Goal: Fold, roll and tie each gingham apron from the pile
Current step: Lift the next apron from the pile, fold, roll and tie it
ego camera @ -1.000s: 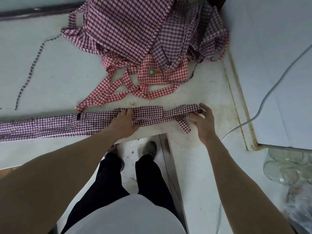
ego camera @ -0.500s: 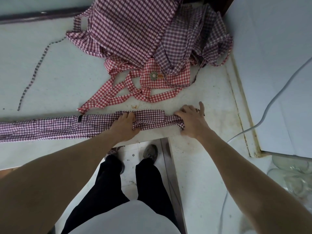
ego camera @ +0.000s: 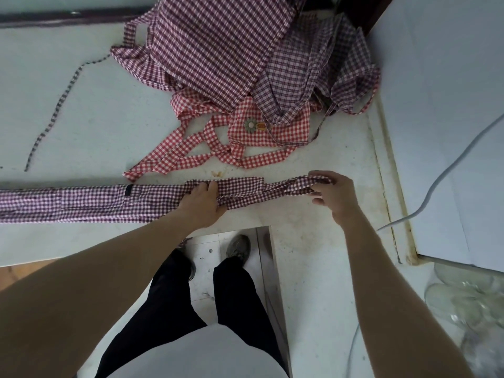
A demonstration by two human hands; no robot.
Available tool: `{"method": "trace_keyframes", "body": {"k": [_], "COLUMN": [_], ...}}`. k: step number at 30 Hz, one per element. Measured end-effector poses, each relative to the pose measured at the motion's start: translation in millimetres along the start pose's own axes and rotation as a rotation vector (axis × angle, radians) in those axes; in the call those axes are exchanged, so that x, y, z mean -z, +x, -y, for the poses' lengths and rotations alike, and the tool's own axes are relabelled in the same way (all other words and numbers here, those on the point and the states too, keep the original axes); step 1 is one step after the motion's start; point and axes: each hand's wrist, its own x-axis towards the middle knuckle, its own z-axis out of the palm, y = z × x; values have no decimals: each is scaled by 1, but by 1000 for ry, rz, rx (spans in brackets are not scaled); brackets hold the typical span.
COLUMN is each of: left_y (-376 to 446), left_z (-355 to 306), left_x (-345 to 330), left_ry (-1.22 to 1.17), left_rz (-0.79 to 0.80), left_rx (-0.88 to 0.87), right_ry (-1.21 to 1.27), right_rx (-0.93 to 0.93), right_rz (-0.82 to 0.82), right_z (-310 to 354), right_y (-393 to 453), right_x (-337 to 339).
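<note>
The folded apron (ego camera: 109, 201) lies as a long narrow purple-checked band along the near edge of the desk (ego camera: 81, 126), running off the picture's left side. The left hand (ego camera: 203, 204) presses flat on the band near its middle, fingers straight, grip open. At the band's right end the right hand (ego camera: 334, 196) pinches the bunched strap (ego camera: 297, 186), grip closed on the cloth, lifted slightly. Just beyond, the red gingham apron (ego camera: 268, 129) trails its ties toward the band, nearly touching. The pile (ego camera: 231, 42) fills the far corner. Bare desk lies open to the left, crossed by a thin checked tie (ego camera: 58, 105); a wall (ego camera: 436, 105) and cable (ego camera: 441, 175) close the right.
</note>
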Motion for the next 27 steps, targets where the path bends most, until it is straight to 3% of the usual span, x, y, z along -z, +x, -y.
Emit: {"method": "trace_keyframes", "body": {"k": [3,6,9,12,15,18,22,25,27], "left_y": [-2,-2,0,3,-2,-13,-35,-40,-37], "left_z": [-22,-45,-62,-72,-76,-68,-41,-24,-15], "left_x": [10,6,-7,-19,-10,-2,4,4,4], "left_ry": [77,-12,-129,-211,-728,-1117,-1092,-1024,-1049], "left_rz": [-41,-213,-164,-14,34,-90,-298,-322,-308], "left_rx": [-12,-305,-459,-320,-333,-241,-118,-68,7], "right_ry": [33,-109,-260,-332,-398,-454,-487,-409,-249], "right_rx": [109,252,405,580,672,689,626,523,510], "right_rz": [-130,-196,-209,-191,-89,32,180,373,365], "right_z": [-3,4,19,26,23,18,16,14,9], "right_y": [-13,-24,-36,-51,-58,-63,-68,-67,-70], "right_x": [-17,-24,-31,-51,-79,-104,-132,-144,-147]}}
